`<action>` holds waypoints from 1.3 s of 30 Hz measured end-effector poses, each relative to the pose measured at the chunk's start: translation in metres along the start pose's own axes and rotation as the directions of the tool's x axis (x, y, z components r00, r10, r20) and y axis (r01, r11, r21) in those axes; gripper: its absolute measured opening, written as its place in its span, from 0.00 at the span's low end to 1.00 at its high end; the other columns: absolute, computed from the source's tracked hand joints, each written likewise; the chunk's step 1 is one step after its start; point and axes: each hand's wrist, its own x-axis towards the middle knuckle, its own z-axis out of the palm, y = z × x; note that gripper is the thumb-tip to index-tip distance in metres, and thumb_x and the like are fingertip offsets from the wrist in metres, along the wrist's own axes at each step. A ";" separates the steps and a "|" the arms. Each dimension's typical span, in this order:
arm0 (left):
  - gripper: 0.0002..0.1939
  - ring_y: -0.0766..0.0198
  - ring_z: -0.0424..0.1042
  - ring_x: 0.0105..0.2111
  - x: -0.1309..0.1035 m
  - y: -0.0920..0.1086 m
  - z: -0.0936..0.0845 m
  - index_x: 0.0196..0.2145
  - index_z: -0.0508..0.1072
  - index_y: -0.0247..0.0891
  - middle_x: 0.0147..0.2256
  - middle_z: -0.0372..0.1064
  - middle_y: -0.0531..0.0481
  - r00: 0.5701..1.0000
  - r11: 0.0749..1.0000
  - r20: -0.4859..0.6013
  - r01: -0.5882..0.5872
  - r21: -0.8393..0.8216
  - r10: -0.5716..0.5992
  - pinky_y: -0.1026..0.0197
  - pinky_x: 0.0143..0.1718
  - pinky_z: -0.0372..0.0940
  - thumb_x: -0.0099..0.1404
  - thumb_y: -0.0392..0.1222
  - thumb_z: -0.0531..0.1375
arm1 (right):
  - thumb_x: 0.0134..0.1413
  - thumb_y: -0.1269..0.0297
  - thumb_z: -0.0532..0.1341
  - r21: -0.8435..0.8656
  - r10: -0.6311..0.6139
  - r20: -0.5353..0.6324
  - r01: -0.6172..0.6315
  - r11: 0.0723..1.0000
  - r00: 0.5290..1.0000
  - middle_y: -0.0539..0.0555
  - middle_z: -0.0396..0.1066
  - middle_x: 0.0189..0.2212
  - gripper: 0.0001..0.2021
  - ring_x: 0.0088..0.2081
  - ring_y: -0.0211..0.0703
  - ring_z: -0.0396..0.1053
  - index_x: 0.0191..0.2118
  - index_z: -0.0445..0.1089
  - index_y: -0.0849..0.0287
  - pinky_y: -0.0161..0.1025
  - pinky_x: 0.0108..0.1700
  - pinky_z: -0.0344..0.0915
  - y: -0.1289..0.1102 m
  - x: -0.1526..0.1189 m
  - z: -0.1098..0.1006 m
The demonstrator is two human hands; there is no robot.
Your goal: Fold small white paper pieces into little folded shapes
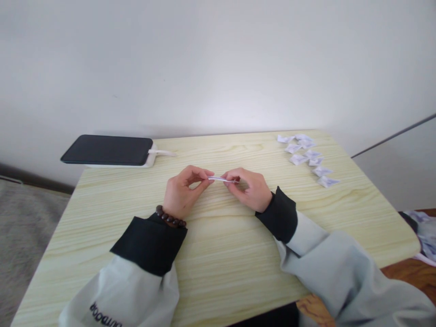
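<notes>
Between my two hands a thin folded piece of white paper (218,178) is held nearly edge-on above the table. My left hand (184,190) pinches its left end between thumb and fingers; a dark bead bracelet circles that wrist. At the other end, my right hand (250,187) grips the paper in the same way, with the fingertips curled around it. The paper's exact folded shape is hard to make out from this angle. Several small folded white paper pieces (313,154), pointed at the ends, lie in a loose group at the table's back right.
A phone (109,150) with a dark screen rests on a white block at the back left, a white cable (163,153) beside it. The light wooden table (218,254) meets a white wall (218,68) behind. Something in a plastic bag (424,231) is past the right edge.
</notes>
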 end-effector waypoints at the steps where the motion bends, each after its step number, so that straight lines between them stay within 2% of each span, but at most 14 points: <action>1: 0.10 0.61 0.75 0.37 0.000 0.001 0.000 0.28 0.66 0.36 0.35 0.75 0.46 1.000 1.000 0.000 -0.010 0.009 0.010 0.57 0.44 0.69 0.56 0.44 0.63 | 0.53 0.72 0.56 0.002 0.000 0.000 0.000 1.000 1.000 0.50 0.74 0.32 0.04 0.30 0.35 0.68 0.34 0.65 0.57 0.32 0.35 0.64 0.000 0.000 0.000; 12: 0.10 0.62 0.75 0.36 -0.001 0.007 0.000 0.30 0.72 0.35 0.35 0.76 0.47 0.999 0.994 0.018 -0.033 0.108 0.031 0.60 0.44 0.69 0.57 0.45 0.62 | 0.55 0.70 0.56 -0.020 -0.077 -0.012 0.076 0.997 0.997 0.52 0.76 0.34 0.05 0.35 0.35 0.72 0.37 0.69 0.58 0.31 0.38 0.67 0.002 0.000 0.000; 17: 0.07 0.63 0.75 0.35 -0.001 0.005 -0.001 0.31 0.73 0.36 0.34 0.76 0.49 0.995 0.974 0.006 -0.102 0.200 0.102 0.62 0.41 0.70 0.58 0.43 0.62 | 0.55 0.70 0.57 -0.031 -0.077 -0.044 0.075 0.997 0.996 0.50 0.76 0.32 0.05 0.31 0.33 0.72 0.36 0.70 0.59 0.28 0.34 0.68 0.000 0.000 0.001; 21: 0.05 0.65 0.75 0.35 -0.001 0.004 -0.001 0.31 0.74 0.37 0.34 0.76 0.50 0.982 0.944 0.024 -0.185 0.272 0.186 0.64 0.39 0.70 0.59 0.41 0.61 | 0.55 0.70 0.57 -0.025 -0.064 -0.046 0.063 0.998 0.997 0.50 0.77 0.32 0.05 0.32 0.33 0.73 0.36 0.71 0.58 0.28 0.34 0.68 -0.002 -0.001 0.000; 27: 0.07 0.66 0.75 0.31 -0.002 0.002 0.000 0.33 0.74 0.37 0.33 0.76 0.51 0.983 0.942 0.004 -0.179 0.283 0.186 0.67 0.32 0.71 0.59 0.42 0.61 | 0.56 0.69 0.57 -0.031 -0.062 -0.026 0.061 0.998 0.998 0.49 0.77 0.33 0.05 0.32 0.33 0.74 0.36 0.71 0.57 0.28 0.34 0.69 -0.001 0.000 -0.001; 33: 0.06 0.67 0.75 0.31 -0.002 0.002 -0.001 0.33 0.75 0.37 0.33 0.76 0.51 0.974 0.919 0.023 -0.220 0.327 0.225 0.67 0.33 0.70 0.60 0.41 0.61 | 0.55 0.70 0.58 -0.062 -0.092 -0.040 0.090 0.994 0.995 0.50 0.77 0.32 0.05 0.32 0.32 0.74 0.36 0.71 0.59 0.27 0.34 0.68 -0.001 -0.001 0.000; 39: 0.05 0.66 0.74 0.35 -0.001 0.003 -0.001 0.32 0.74 0.37 0.35 0.75 0.49 0.953 0.879 0.085 -0.303 0.368 0.292 0.66 0.34 0.69 0.61 0.39 0.59 | 0.56 0.69 0.57 -0.079 -0.097 -0.031 0.094 0.992 0.995 0.50 0.77 0.33 0.05 0.34 0.34 0.74 0.35 0.71 0.58 0.29 0.36 0.69 0.001 -0.002 0.000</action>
